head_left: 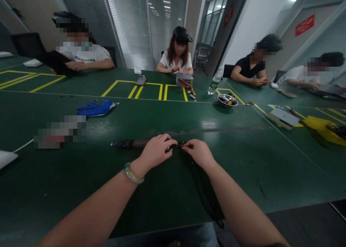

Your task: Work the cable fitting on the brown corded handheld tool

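Left hand (158,151) grips a black-and-brown cylindrical tool (139,144), right hand (200,153) pinching its black-corded end, near a green table's (94,178) front edge.

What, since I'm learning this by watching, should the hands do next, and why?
Probably have the right hand gently adjust the right end of the tool: the left hand curls over the tool, the right is pinched close beside that end, and the cable trails nearby. What it pinches is too small to tell.
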`<state>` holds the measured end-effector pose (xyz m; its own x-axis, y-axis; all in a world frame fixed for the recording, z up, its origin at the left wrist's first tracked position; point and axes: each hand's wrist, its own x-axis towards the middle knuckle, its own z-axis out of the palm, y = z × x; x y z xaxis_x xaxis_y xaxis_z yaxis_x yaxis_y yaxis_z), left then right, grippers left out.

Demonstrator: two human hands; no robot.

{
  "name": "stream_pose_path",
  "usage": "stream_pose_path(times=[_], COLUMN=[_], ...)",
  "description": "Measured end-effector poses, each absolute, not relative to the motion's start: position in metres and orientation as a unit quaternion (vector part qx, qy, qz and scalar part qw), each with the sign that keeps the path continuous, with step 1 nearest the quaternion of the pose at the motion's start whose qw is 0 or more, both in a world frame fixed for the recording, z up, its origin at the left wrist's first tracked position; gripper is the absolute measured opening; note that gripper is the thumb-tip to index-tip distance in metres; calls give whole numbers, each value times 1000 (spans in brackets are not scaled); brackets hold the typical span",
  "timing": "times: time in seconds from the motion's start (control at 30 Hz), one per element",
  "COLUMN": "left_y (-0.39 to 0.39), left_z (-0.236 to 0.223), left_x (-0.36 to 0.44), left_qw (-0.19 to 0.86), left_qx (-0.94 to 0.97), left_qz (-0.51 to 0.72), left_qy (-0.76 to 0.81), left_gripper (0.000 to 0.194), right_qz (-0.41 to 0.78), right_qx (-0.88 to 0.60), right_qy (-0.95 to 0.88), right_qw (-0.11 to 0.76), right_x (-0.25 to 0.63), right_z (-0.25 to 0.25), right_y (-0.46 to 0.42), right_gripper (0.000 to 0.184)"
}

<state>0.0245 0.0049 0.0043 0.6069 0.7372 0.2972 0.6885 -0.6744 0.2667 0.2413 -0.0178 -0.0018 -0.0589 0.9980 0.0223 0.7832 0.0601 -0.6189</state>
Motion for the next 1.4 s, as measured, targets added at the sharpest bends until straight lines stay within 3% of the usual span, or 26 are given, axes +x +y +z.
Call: stream_pose_path(times=[0.2,0.77,1.4], left_y=[5,4,4], left_z=[2,2,0], left_x=[24,23,22], left_qw=[63,66,52], left_qx=[891,887,890], left_qz=[203,216,225], left_qy=[400,402,393], left_gripper=[27,25,23], right_qz=[152,239,157], right_qx=[-627,-646,-626], right_qy=[-732,-671,-714], right_qw=[219,275,272], right_x=[231,225,219], right_z=[-10,-18,-15], right_y=[-18,-17,-22], right_gripper=[7,14,8])
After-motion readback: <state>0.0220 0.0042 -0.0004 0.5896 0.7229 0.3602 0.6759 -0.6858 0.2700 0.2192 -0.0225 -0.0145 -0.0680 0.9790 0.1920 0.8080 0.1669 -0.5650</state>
